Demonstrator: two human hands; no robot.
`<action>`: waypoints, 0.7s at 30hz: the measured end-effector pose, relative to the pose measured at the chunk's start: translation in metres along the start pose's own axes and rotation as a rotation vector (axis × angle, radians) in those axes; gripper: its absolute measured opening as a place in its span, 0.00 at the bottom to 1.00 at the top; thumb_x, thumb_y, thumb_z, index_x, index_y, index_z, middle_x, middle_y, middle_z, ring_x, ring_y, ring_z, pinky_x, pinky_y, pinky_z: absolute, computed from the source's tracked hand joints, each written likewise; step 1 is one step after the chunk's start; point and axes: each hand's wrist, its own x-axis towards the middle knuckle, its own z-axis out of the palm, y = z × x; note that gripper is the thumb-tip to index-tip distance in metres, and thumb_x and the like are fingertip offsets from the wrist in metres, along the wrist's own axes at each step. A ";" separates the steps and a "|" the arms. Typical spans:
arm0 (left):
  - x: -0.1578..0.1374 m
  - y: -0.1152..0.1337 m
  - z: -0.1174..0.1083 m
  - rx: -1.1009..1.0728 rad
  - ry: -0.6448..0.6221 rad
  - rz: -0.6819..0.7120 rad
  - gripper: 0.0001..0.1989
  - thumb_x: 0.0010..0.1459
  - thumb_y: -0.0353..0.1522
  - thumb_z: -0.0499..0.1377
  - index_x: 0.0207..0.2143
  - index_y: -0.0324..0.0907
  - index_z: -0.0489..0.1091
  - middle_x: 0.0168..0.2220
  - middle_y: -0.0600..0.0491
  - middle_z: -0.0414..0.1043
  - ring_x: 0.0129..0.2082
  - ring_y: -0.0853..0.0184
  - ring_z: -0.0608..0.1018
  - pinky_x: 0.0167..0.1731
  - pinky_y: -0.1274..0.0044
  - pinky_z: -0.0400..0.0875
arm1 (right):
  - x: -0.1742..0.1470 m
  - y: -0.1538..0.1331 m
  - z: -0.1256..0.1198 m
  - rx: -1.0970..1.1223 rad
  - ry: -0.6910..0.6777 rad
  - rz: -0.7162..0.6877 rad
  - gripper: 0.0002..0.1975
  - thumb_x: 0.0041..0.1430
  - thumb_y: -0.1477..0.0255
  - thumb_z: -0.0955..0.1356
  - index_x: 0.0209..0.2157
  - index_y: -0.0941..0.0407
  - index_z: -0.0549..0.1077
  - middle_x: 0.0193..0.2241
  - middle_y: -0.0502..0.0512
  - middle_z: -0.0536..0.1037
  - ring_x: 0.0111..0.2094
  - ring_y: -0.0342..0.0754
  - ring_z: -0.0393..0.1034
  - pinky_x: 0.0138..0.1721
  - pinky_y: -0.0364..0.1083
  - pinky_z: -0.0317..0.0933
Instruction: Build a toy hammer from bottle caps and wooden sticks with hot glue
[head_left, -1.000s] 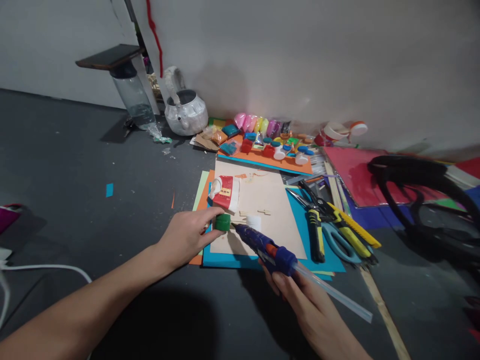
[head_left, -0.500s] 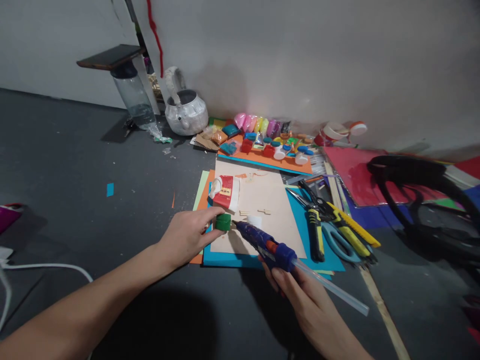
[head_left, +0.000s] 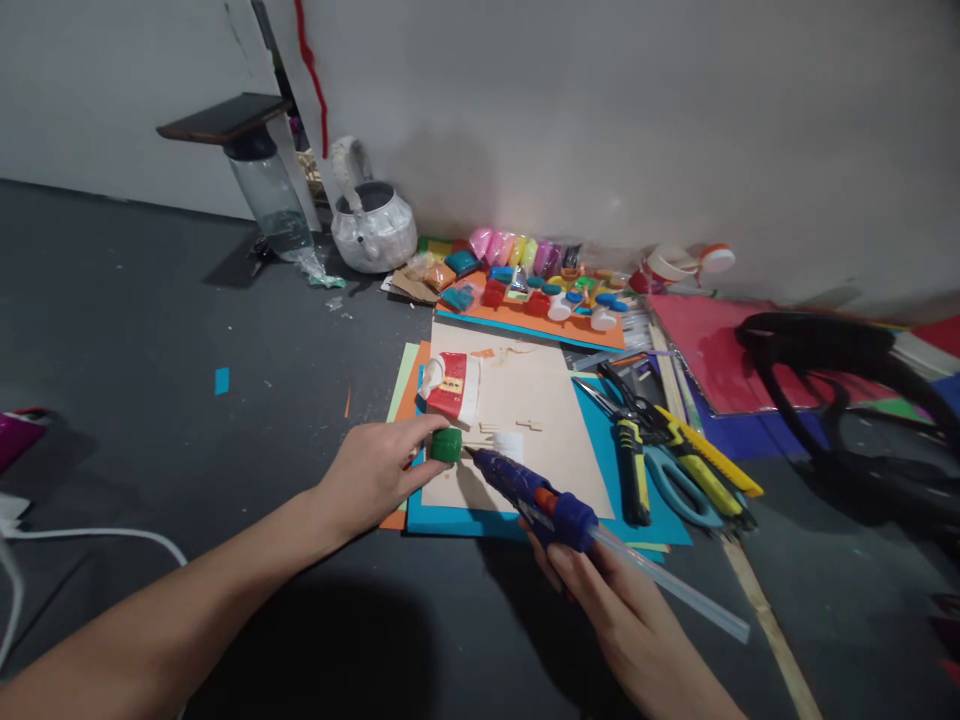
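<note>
Between thumb and fingers, my left hand (head_left: 367, 468) pinches a small green cap-like piece (head_left: 447, 445) above the pale paper sheet (head_left: 544, 395). My right hand (head_left: 600, 590) grips a blue hot glue gun (head_left: 529, 492), a clear glue stick (head_left: 675, 585) sticking out of its back. The gun's nozzle points left and is close to the green piece; whether they touch I cannot tell. Just behind the green piece lies a red and white paper cup-like piece (head_left: 455, 388). A small white piece (head_left: 510, 446) and thin wooden bits (head_left: 529, 425) rest on the sheet.
At the right lie pliers (head_left: 628, 450), blue-handled scissors (head_left: 679, 490) and a yellow cutter (head_left: 709, 450). Clay packs and paint pots (head_left: 540, 300) sit at the back, beside a metal kettle (head_left: 373, 232). A water bottle (head_left: 270, 200) supports a dark flat slab (head_left: 225, 118). A white cable (head_left: 105, 534) runs at left.
The glue gun has shifted slightly, its rear end a little to the right and lower. My left hand holds the green piece in nearly the same spot.
</note>
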 end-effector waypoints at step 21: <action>0.000 0.000 -0.002 -0.019 -0.003 -0.023 0.14 0.60 0.38 0.59 0.48 0.47 0.72 0.24 0.59 0.71 0.24 0.69 0.73 0.25 0.80 0.59 | -0.004 -0.044 0.025 0.033 -0.124 -0.126 0.22 0.58 0.52 0.68 0.35 0.58 0.79 0.21 0.52 0.72 0.23 0.44 0.64 0.26 0.41 0.64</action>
